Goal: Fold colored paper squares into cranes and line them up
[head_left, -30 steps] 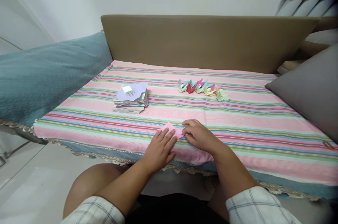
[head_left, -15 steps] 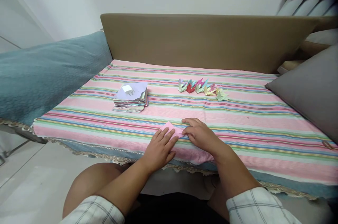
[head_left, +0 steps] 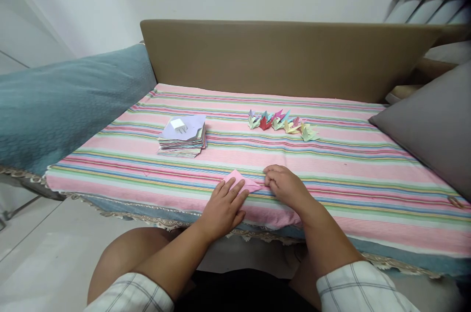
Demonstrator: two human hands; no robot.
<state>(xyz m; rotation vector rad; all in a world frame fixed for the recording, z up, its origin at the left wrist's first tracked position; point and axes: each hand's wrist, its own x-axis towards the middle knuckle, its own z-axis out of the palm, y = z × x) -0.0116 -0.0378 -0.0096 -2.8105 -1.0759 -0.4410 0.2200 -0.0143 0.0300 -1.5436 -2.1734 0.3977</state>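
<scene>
A folded piece of pink origami paper [head_left: 251, 185] lies near the front edge of the striped cloth, its narrow point toward the right. My left hand [head_left: 225, 206] rests flat over its left part, fingers stretched out, pressing it to the cloth and hiding some of it. Just right of the paper's point is my right hand [head_left: 287, 187], fingers curled in, with nothing visible in them. Behind the hands, folded paper cranes [head_left: 277, 123] in several colours stand close together. To the left sits a stack of square paper [head_left: 183, 146], with a white plug adapter [head_left: 178, 125] on top.
The striped cloth [head_left: 349, 165] covers a sofa seat with a brown backrest [head_left: 287, 59]. A blue-covered armrest [head_left: 73, 91] bounds the left side. On the right lies a grey cushion [head_left: 434, 125], with a small brown object [head_left: 456, 202] in front of it.
My right hand has moved a little to the right, off the paper's point, and its fingers have curled in. The left hand stays in place on the pink paper.
</scene>
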